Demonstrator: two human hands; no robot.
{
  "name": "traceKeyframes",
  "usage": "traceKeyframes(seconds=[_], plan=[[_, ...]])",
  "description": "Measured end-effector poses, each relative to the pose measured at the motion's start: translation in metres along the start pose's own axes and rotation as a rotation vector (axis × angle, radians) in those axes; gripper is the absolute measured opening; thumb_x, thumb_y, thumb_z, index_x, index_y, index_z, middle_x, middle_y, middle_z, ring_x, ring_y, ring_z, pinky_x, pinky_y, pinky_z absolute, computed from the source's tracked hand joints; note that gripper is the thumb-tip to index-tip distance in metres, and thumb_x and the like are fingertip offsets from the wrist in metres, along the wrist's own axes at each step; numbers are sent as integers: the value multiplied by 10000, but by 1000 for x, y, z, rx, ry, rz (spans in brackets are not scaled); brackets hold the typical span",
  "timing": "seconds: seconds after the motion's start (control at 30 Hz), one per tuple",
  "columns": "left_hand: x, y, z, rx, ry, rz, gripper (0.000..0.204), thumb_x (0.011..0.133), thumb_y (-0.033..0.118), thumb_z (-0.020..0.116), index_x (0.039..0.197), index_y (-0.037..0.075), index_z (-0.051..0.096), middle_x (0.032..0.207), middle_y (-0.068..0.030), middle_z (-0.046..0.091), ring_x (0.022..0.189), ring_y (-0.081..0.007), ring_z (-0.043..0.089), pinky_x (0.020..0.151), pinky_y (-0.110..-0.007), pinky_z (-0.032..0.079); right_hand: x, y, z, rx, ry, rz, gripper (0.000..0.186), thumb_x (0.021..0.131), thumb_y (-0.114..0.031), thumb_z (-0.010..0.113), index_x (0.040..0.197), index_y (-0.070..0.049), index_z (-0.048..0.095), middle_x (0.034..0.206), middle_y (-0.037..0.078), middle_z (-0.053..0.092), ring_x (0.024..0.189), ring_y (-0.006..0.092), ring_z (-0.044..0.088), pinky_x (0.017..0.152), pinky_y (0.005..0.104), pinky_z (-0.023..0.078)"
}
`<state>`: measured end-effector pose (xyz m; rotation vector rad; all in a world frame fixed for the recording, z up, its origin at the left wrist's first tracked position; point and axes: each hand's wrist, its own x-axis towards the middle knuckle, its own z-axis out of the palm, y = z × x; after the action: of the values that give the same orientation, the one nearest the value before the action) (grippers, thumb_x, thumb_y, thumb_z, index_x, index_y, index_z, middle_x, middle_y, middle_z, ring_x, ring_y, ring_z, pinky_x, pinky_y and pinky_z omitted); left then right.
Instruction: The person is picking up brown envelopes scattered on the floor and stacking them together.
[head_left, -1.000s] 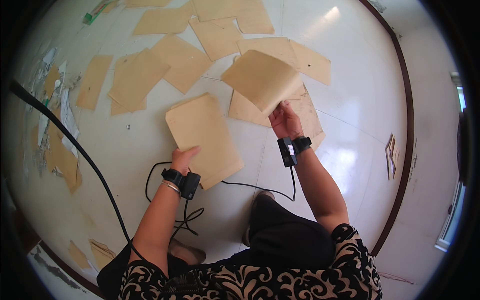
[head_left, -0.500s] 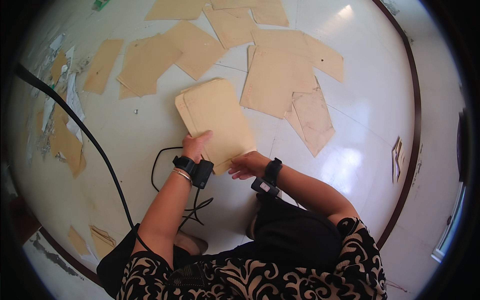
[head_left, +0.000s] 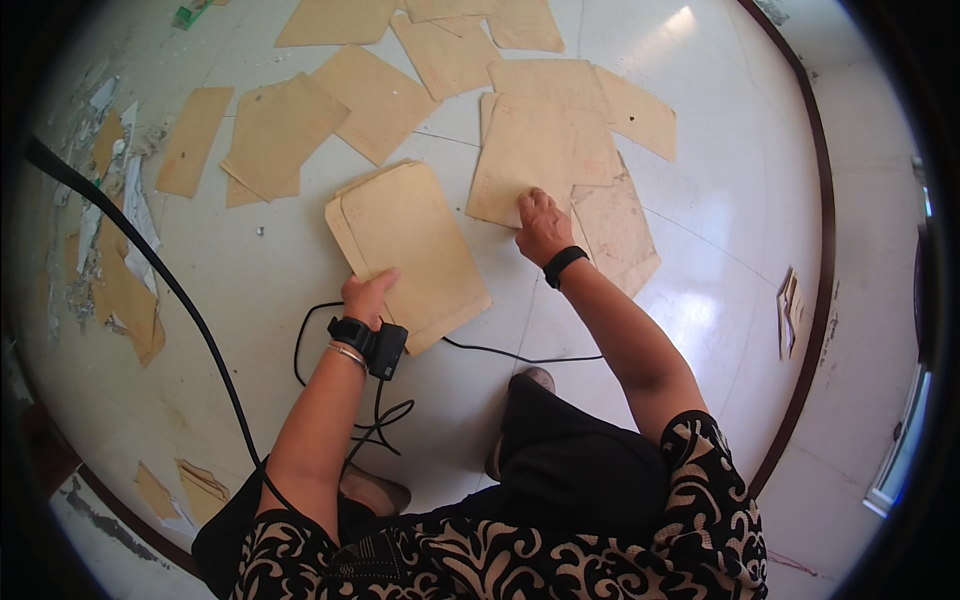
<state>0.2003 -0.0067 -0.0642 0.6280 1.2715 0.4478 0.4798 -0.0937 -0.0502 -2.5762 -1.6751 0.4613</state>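
Observation:
My left hand point(head_left: 368, 298) is closed on a stack of brown kraft paper envelopes point(head_left: 420, 245), thumb on top and the other fingers hidden beneath. The stack is tilted, its layered edges showing at the upper left. Farther right, my right hand point(head_left: 543, 228) is on the near edge of another kraft envelope point(head_left: 515, 160) in an overlapping group on the floor. Its fingers are bent together over that edge; the thumb is hidden. A stained, paler envelope point(head_left: 615, 235) lies partly under the group, beside my right wrist.
More envelopes point(head_left: 285, 135) lie scattered across the tiled floor ahead. Torn paper and debris point(head_left: 125, 230) line the left side. A black cable point(head_left: 190, 285) arcs past my left arm, and a thinner cord point(head_left: 520, 355) crosses before my feet. Folded paper pieces point(head_left: 790, 313) sit near the right wall.
My right hand has left the stack's lower right corner and moved forward and right onto the envelope on the floor. My left hand still holds the stack, now slightly farther left.

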Motion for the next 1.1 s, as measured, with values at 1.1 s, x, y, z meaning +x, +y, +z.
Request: traceKeyframes(seconds=[1.1], plan=[[12,-11,-2,-63,8,43,326,742,34,684,1040,-32,569,970,-119,641,818,-212,634,712,-327,529,5,22,10,-86,224,-227,320,696,13,535,1010,-42,510,1015,155,522,980,309,528,779,391,463]])
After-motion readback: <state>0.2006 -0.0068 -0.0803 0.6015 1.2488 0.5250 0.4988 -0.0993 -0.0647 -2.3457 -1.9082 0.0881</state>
